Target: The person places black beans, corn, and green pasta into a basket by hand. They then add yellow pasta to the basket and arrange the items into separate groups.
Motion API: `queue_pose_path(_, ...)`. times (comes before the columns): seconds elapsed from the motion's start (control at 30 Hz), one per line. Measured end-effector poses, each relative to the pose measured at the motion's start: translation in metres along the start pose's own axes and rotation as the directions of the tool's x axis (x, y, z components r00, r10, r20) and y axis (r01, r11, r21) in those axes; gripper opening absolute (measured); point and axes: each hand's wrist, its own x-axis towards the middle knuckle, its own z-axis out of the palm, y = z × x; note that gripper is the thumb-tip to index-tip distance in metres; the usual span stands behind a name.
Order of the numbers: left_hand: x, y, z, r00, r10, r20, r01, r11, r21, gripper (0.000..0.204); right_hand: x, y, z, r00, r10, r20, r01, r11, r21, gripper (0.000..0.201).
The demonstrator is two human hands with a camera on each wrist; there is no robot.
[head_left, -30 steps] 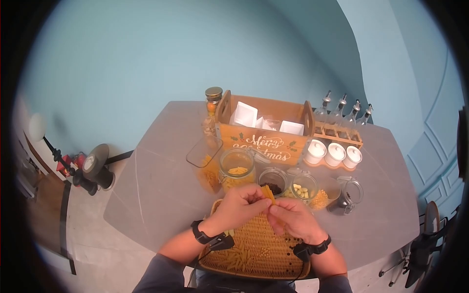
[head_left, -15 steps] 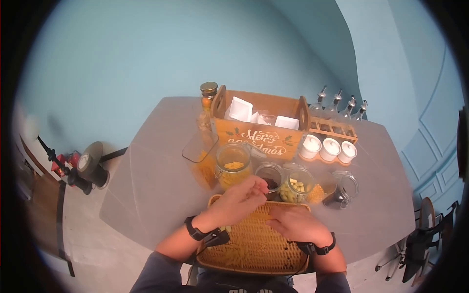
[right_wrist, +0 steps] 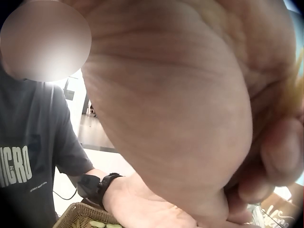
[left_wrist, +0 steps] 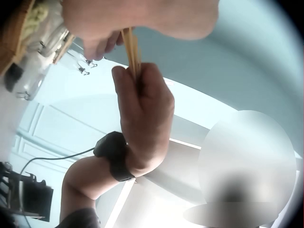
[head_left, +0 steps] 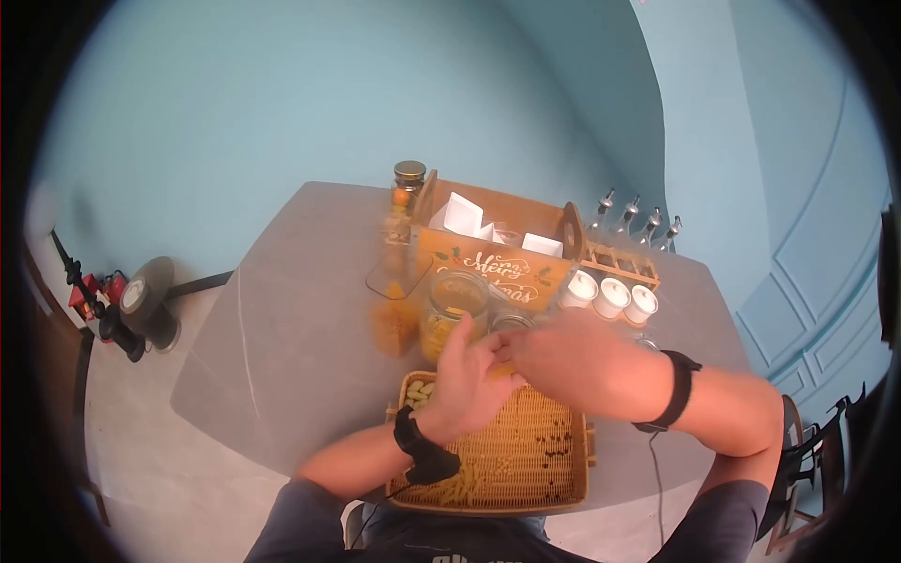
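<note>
My right hand reaches over the far side of a wicker basket. Its thumb and fingers pinch a thin bundle of spaghetti, plainest in the left wrist view. My left hand is beside it, palm turned up, thumb raised and fingers extended toward the right hand. The far end of the bundle passes behind the left palm in the left wrist view. Inside the basket lie pale green pieces, short pasta and dark beans.
Behind the hands stand a glass jar of pasta and another open jar. A blurred container of spaghetti is left of them. Farther back are a wooden crate, a tall lidded jar, white pots and oil bottles.
Both hands held the bundle between them, then moved apart. The right hand has since swung up and left, its elbow out. The left palm has turned up. The head view has shifted.
</note>
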Motion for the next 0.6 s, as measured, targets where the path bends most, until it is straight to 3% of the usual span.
queue_pose_path(0.23, -0.012, 0.014, 0.014, 0.990, 0.135, -0.044, -0.135, 0.991, 0.010, 0.087, 0.040, -0.022, -0.023, 0.994, 0.002, 0.109, 0.019, 0.981, -0.193, 0.008)
queue_pose_path(0.33, -0.007, 0.016, 0.005, 0.983, 0.185, -0.018, -0.184, 0.982, 0.043, 0.085, 0.046, -0.026, -0.013, 0.999, 0.036, 0.037, -0.026, 0.967, -0.254, 0.008)
queue_pose_path(0.5, -0.005, 0.016, 0.005, 0.955, 0.277, -0.109, -0.257, 0.952, 0.164, 0.077, 0.051, -0.039, 0.017, 0.981, 0.140, -0.132, -0.171, 0.948, -0.269, 0.006)
queue_pose_path(0.6, -0.001, 0.023, 0.005, 0.950, 0.311, -0.037, -0.279, 0.895, 0.349, 0.069, 0.036, -0.039, 0.028, 0.949, 0.241, -0.202, -0.268, 0.956, -0.118, 0.007)
